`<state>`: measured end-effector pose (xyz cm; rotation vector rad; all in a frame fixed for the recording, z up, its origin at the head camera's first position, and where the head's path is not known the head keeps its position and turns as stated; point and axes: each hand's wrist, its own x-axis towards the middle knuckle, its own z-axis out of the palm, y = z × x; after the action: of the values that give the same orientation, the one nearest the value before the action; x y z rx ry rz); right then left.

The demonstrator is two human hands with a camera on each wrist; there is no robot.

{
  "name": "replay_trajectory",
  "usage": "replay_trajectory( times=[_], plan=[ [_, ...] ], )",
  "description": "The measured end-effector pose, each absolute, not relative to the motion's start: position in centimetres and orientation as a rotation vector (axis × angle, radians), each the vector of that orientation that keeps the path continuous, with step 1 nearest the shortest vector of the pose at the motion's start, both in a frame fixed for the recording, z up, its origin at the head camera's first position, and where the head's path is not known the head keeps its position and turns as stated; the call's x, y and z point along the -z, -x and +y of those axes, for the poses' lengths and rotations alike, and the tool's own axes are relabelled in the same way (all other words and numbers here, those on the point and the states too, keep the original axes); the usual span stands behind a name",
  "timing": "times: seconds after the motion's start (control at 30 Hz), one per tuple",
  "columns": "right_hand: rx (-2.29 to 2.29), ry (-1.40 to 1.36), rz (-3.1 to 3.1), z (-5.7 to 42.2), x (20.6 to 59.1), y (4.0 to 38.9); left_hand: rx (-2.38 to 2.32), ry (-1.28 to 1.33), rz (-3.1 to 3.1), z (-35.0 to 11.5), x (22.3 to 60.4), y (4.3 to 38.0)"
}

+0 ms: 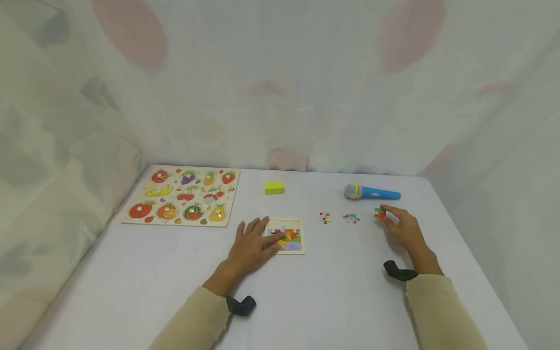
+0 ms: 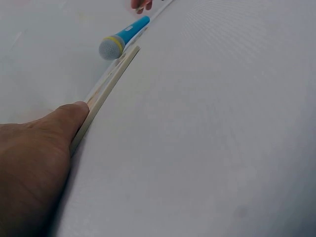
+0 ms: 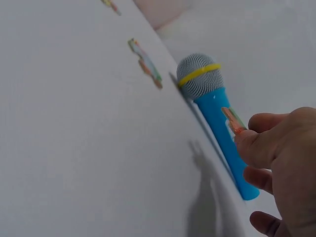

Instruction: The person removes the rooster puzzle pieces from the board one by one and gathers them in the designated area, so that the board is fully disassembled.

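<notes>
My left hand (image 1: 250,249) rests on the left side of a small wooden puzzle frame (image 1: 303,243), fingers spread over it. Part of a colourful picture shows inside the frame; the hand hides the rest. In the left wrist view the thumb (image 2: 69,118) lies along the frame's edge. Over at the right, my right hand (image 1: 404,231) pinches a red and green puzzle piece (image 3: 234,121) between thumb and index finger, raised off the table in the right wrist view. Two loose puzzle pieces, one yellow and red (image 1: 325,218) and one bluish (image 1: 351,218), lie between the frame and this hand.
A blue toy microphone (image 1: 378,193) with a grey head lies behind the right hand. Toward the back stands a yellow block (image 1: 274,187). A fruit puzzle board (image 1: 175,223) covers the back left of the white table (image 1: 341,301). Curtains enclose the back and sides.
</notes>
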<state>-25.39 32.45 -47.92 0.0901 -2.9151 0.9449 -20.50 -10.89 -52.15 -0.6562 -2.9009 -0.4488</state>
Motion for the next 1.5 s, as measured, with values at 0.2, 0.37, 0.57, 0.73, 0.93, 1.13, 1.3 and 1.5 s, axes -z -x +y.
replay_trajectory(
  times=[0.2, 0.37, 0.57, 0.73, 0.93, 1.13, 1.3, 1.5],
  plan=[
    [-0.909, -0.079, -2.984, 33.0, 48.9, 25.7, 0.448, 0.664, -2.902, -10.9, 52.0, 20.4],
    [-0.844, -0.07, -2.988, 32.9, 49.7, 25.8, 0.439, 0.656, -2.909, -10.9, 52.0, 20.4],
    [-0.81, -0.076, -2.975, 32.7, 50.0, 25.9, 0.447, 0.659, -2.915, -10.8, 52.0, 20.5],
    [-0.841, -0.066, -2.965, 32.8, 50.0, 25.7, 0.445, 0.666, -2.904, -10.9, 51.9, 20.6],
    [-0.916, -0.015, -2.94, 32.5, 49.6, 25.4, 0.472, 0.667, -2.903, -10.9, 51.9, 20.5],
    [-0.976, -0.063, -2.841, 31.0, 48.4, 25.3, 0.515, 0.68, -2.915, -11.0, 51.9, 20.4],
    [-1.007, -0.167, -2.712, 29.6, 47.9, 25.3, 0.537, 0.685, -2.917, -11.0, 51.8, 20.4],
    [-1.025, -0.243, -2.683, 27.8, 47.2, 25.1, 0.54, 0.683, -2.921, -10.9, 51.5, 20.2]
  ],
)
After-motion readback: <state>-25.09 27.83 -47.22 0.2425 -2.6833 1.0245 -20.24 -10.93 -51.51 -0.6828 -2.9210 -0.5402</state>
